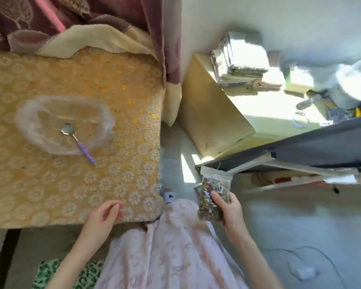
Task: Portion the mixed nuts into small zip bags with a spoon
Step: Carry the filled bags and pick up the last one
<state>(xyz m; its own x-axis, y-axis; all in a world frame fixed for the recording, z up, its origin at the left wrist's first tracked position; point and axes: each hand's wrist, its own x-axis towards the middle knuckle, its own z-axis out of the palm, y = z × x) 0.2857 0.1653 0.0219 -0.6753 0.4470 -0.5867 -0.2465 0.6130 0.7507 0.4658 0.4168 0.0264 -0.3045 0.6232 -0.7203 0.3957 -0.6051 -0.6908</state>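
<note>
My right hand (231,211) grips a small clear zip bag (213,197) filled with mixed nuts, held upright off the right side of the table above the floor. A second bag may sit behind it, but I cannot tell. A metal spoon with a purple handle (77,140) lies in an empty clear glass dish (65,124) on the table's left half, its handle sticking out over the near rim. My left hand (104,215) hovers at the table's near edge with loosely curled fingers, holding nothing.
The table wears a gold floral cloth (71,184). A maroon curtain (167,38) hangs behind its right corner. A cardboard box (208,105) stands on the floor beyond, a dark folding table (300,151) to the right. A cable and plug (304,272) lie on the floor.
</note>
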